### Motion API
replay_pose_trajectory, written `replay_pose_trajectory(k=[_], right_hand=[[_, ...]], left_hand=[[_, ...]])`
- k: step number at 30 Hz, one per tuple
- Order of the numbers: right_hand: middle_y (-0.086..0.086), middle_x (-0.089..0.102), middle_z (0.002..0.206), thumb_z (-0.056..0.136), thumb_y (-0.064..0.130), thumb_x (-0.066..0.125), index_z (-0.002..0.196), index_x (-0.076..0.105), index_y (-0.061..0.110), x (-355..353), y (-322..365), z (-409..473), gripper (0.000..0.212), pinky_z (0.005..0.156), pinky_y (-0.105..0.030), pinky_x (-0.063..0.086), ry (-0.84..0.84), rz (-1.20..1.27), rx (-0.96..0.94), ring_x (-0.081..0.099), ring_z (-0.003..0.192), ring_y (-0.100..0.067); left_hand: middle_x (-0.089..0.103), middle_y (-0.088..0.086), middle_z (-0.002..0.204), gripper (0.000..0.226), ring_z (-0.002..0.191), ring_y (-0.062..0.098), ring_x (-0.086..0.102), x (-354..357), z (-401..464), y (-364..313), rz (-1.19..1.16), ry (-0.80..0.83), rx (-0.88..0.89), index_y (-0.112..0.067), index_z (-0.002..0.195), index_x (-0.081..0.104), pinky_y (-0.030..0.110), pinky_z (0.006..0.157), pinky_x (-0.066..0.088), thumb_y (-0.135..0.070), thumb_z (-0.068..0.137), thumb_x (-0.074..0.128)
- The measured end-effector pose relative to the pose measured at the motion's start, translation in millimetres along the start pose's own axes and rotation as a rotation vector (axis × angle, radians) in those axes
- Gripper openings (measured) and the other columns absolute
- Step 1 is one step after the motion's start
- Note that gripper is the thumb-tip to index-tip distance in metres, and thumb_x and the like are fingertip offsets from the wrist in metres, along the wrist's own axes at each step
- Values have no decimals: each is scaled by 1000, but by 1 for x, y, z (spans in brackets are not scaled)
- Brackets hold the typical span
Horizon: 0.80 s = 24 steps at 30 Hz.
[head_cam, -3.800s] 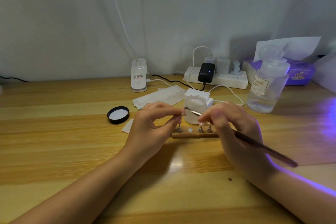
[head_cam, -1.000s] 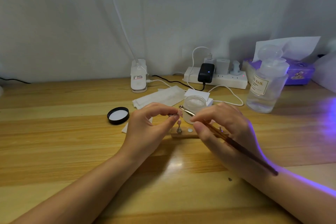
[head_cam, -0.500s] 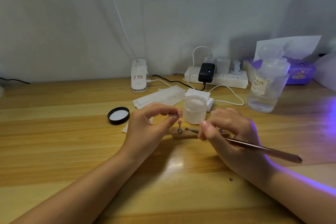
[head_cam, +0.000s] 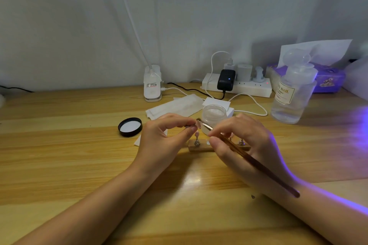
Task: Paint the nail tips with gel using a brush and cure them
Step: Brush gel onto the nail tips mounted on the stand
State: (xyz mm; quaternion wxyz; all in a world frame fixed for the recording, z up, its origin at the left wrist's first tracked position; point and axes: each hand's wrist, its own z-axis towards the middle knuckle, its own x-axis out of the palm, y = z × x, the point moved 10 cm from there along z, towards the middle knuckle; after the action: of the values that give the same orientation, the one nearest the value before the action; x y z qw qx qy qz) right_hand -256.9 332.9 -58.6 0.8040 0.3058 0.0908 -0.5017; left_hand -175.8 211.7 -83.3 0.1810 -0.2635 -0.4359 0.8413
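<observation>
My left hand (head_cam: 165, 137) pinches a small metal peg carrying a pale pink nail tip (head_cam: 198, 124) above the wooden holder (head_cam: 201, 147). My right hand (head_cam: 243, 141) grips a brown-handled brush (head_cam: 254, 162) like a pen. The brush's metal end touches the held nail tip. Another pink nail tip (head_cam: 197, 135) stands on a peg at the holder's left end. Behind both hands stands the open clear gel jar (head_cam: 214, 114). Part of the holder is hidden by my right hand.
The jar's black lid (head_cam: 130, 127) lies left of my left hand. White wipes (head_cam: 175, 107), a lamp clip base (head_cam: 152, 83), a power strip (head_cam: 237, 85), a clear pump bottle (head_cam: 292, 93) and a purple tissue box (head_cam: 328, 77) line the back. Purple light falls from the right.
My right hand has lifted the brush tip from low beside the holder back up to the nail tip that my left hand holds. The left hand has stayed in place.
</observation>
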Motion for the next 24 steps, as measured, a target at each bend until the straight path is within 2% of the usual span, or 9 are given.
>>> replay_pose_trajectory(k=[4,6,9,12,14,19,24], right_hand=[[7,58,57,84,35,50,59,64,11,-2,-5,-3,37,65,-42,42,-5,11,22,53,57,-10],[4,59,59,83,32,51,62,64,11,-6,-2,-2,33,64,-44,43,-37,7,7,55,59,-14],[11,61,71,80,33,56,73,67,13,-1,2,1,24,63,-44,45,-8,-42,-17,57,65,-13],[12,58,62,80,36,56,64,65,15,1,1,-1,29,64,-40,42,13,-67,-22,51,60,-4],[10,55,57,82,35,54,59,62,14,-4,0,-1,32,63,-40,41,-21,-33,-15,49,57,-5],[12,59,73,81,32,55,75,67,13,1,2,1,23,64,-44,45,1,-47,-28,57,67,-12],[6,57,56,84,33,49,59,64,11,-3,-2,-2,36,65,-42,41,-12,-12,-8,53,57,-10]], left_hand=[[70,-9,79,17,81,5,62,-1,0,1,-4,-6,-14,-23,80,73,12,74,46,-8,73,73],[70,-9,78,17,81,6,62,-1,0,1,-9,-6,-13,-24,79,73,12,74,46,-8,73,73],[70,-9,78,19,81,7,62,-1,0,0,-3,-6,-3,-25,78,72,14,75,46,-7,73,73],[70,-9,78,20,81,7,62,-1,1,1,-1,-10,-4,-26,77,72,14,75,46,-7,73,73],[70,-10,79,20,81,6,62,-1,1,1,6,-11,-3,-27,77,71,12,75,45,-7,73,73],[70,-9,78,19,82,6,62,0,0,0,6,-5,4,-25,77,72,14,75,46,-7,73,72],[70,-11,80,20,82,6,62,-1,0,1,11,-7,-10,-27,78,72,15,77,46,-8,73,72]])
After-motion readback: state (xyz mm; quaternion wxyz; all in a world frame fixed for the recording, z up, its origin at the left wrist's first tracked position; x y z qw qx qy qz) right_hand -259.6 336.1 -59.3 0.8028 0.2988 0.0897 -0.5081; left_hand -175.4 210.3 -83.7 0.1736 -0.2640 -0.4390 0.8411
